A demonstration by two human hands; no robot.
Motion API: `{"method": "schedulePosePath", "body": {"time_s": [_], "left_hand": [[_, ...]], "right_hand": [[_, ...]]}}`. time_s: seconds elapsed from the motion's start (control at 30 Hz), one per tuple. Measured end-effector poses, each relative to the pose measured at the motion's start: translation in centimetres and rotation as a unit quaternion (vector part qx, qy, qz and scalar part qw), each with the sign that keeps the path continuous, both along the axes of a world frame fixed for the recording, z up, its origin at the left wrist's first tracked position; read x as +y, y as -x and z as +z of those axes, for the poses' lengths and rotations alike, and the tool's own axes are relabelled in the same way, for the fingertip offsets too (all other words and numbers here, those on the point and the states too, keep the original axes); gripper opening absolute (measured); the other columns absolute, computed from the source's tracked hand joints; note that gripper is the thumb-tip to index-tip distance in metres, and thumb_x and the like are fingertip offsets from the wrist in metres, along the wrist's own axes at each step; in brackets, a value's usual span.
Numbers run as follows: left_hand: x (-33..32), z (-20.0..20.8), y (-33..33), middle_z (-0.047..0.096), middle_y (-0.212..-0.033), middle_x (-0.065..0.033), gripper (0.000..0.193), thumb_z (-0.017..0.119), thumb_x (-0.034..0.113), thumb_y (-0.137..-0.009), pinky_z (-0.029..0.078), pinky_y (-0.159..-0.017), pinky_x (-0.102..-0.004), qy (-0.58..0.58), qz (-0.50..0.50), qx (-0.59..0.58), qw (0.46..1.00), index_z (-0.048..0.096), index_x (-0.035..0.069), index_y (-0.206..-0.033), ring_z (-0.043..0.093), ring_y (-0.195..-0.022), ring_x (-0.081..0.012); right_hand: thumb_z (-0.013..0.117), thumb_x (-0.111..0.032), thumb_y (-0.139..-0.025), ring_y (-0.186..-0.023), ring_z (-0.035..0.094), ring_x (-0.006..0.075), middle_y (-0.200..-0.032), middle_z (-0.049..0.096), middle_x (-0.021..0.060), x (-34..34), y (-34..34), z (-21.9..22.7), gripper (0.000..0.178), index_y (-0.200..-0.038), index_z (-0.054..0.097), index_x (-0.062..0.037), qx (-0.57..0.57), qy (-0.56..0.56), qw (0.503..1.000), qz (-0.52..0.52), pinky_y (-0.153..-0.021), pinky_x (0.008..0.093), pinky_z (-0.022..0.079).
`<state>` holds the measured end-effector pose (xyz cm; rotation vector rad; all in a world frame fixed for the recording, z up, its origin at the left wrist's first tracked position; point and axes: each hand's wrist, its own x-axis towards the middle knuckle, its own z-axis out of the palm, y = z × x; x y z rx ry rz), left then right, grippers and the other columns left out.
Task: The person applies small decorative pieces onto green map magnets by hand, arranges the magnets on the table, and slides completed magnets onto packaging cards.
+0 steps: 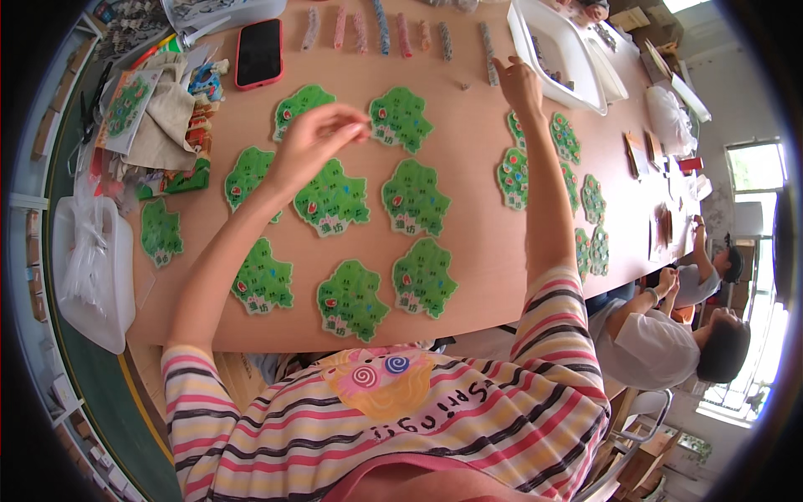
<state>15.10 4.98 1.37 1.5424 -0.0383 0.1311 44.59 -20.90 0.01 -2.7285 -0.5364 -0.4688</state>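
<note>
My left hand point(322, 140) hovers over the green map-shaped boards, its thumb and fingertips pressed together. Whatever may be between those fingertips is too small to make out. Beneath and around it lie several green boards with small coloured spots, among them one under the wrist point(332, 201), one at the upper middle point(401, 119) and one at the front point(351, 297). My right hand point(519, 85) reaches to the far side with fingers apart, its fingertips beside a thin grey strip of small pieces point(488, 52). A tiny brownish piece point(465, 85) lies on the table left of that hand.
More thin coloured strips, such as a blue one point(382, 25), line the far edge. A white tray point(585, 102) holds dark strips. Smaller spotted boards point(513, 178) lie at right. A phone point(259, 54) and cloth pile point(159, 121) sit left. Two people point(661, 335) work at right.
</note>
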Motion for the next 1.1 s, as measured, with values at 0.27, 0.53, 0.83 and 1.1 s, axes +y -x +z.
{"method": "schedulePosePath", "body": {"time_s": [0.27,0.53,0.83,1.1], "left_hand": [[-9.2,-0.1,-19.7,0.058,-0.121,-0.016,0.033,0.043,-0.003,-0.085,0.044,-0.096,-0.0308,-0.337,0.015,-0.257,0.906,0.056,0.0,-0.115,0.056,-0.113,-0.0284],[-12.8,-3.4,-28.3,0.035,-0.146,-0.0137,0.06,0.041,0.0,-0.078,0.018,-0.113,-0.0492,-0.51,-0.065,-0.088,0.853,0.037,0.007,-0.138,0.027,-0.138,-0.0261],[-10.8,-3.7,-27.9,0.035,-0.145,-0.0147,0.059,0.041,0.047,-0.096,0.027,-0.111,-0.0398,0.194,-0.108,0.007,0.975,0.036,0.008,-0.141,0.035,-0.134,-0.0335],[-5.2,2.5,-11.8,0.061,-0.103,-0.0082,0.03,0.047,0.021,-0.097,0.052,-0.077,-0.0273,0.438,-0.036,0.075,0.895,0.054,0.001,-0.118,0.06,-0.092,-0.0179]], "right_hand": [[0.054,-0.042,-0.088,-0.091,0.066,0.0287,-0.101,0.062,0.0153,3.9,-3.3,-3.0,0.045,-0.103,0.056,0.0008,-0.054,0.071,0.986,-0.144,-0.072,0.0418,0.054],[0.052,-0.024,-0.087,-0.079,0.068,0.0339,-0.09,0.067,0.0171,1.8,-3.3,-4.9,0.025,-0.089,0.064,-0.003,-0.068,0.015,0.992,-0.104,-0.067,0.0435,0.055],[0.063,-0.042,-0.084,-0.056,0.064,0.019,-0.058,0.063,0.0105,2.3,1.9,4.3,0.042,-0.087,0.07,-0.0008,0.109,-0.315,0.941,0.058,-0.057,0.0314,0.049],[0.07,-0.02,-0.08,-0.072,0.059,0.0315,-0.081,0.063,0.0158,8.5,11.7,7.4,0.022,-0.085,0.067,0.0015,-0.204,-0.212,0.908,0.297,-0.067,0.0372,0.049]]}}
